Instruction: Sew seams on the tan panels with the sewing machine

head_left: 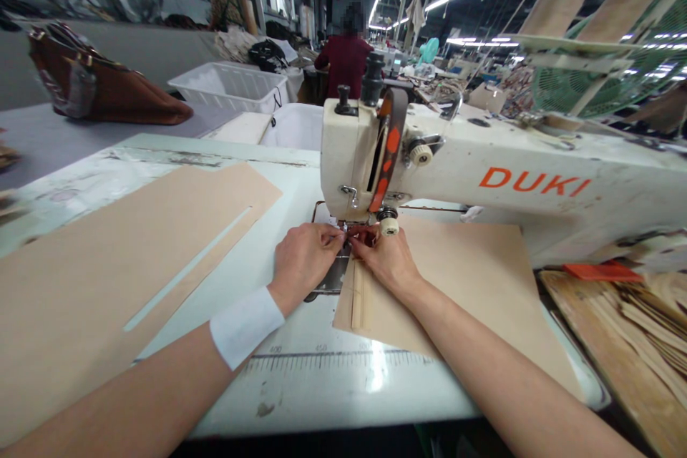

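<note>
At the needle of a white sewing machine [504,157], both hands meet with fingertips close together. My left hand [307,257], with a white band [247,325] on its wrist, pinches finger and thumb just left of the presser foot. From the other side, my right hand [389,261] has its fingers curled in a pinch by the needle. Whatever lies between the fingertips is too small to make out. Under my right wrist lies a beige sheet [472,272], with a narrow tan strip [361,297] along its left end. The metal needle plate [330,279] shows below the hands.
A larger beige sheet [134,243] with a long slot lies on the left of the pale table. Behind it are a brown handbag [118,89] and a white basket [230,89]. Tan strips [638,329] sit on a board at right. A person in dark red [343,64] is further back.
</note>
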A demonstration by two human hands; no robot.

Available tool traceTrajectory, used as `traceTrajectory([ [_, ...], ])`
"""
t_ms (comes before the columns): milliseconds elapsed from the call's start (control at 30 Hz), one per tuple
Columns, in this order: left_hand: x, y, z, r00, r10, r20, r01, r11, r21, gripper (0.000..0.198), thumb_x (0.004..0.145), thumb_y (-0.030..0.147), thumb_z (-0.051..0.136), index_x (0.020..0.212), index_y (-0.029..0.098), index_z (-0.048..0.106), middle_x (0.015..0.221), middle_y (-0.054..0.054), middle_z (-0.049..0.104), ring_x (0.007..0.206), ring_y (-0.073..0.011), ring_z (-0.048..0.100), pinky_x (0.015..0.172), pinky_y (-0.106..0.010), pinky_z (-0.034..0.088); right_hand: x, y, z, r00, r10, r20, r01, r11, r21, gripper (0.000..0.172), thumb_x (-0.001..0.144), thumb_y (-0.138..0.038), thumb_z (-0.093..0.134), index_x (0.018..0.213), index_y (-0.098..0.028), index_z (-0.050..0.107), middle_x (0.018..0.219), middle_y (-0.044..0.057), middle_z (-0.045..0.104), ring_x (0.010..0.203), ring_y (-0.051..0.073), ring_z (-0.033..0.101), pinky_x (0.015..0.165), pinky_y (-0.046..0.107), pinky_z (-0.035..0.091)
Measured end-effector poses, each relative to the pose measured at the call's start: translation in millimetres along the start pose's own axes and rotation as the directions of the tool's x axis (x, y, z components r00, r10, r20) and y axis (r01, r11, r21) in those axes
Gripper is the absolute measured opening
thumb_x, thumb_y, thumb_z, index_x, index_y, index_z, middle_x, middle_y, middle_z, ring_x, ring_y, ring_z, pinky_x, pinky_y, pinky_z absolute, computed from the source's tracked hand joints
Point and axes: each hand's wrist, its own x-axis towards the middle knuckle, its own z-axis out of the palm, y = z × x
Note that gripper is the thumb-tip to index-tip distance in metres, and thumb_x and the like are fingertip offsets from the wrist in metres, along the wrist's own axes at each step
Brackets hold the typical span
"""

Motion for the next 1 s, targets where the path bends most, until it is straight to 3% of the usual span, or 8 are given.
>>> traceTrajectory([
  [500, 0.8, -1.2, 1.7, 1.000, -0.008, -0.009, 0.008, 1.000, -0.020, 0.020, 0.087, 0.037, 0.063, 0.097, 0.029, 0.079, 0.083, -0.003, 0.076, 0.078, -0.0256, 0.069, 0.060, -0.030, 0.043, -0.9, -3.3, 3.4, 0.999, 0.000, -0.033, 0.000, 1.000, -0.017, 0.012, 0.079, -0.017, 0.063, 0.083, -0.017, 0.074, 0.068, 0.002, 0.062, 0.061, 0.013, 0.052, 0.057, 0.022, 0.034],
  [1000, 0.3, 0.3, 0.6, 1.000, -0.020, 0.010, 0.020, 1.000, -0.025, 0.023, 0.089, 0.040, 0.061, 0.099, 0.028, 0.078, 0.086, -0.004, 0.076, 0.082, -0.0258, 0.070, 0.063, -0.031, 0.045, -1.7, 2.0, 2.8, 0.999, -0.036, -0.039, 0.035, 0.999, -0.032, 0.015, 0.083, -0.018, 0.063, 0.092, -0.020, 0.074, 0.073, 0.001, 0.065, 0.064, 0.013, 0.056, 0.061, 0.022, 0.038],
])
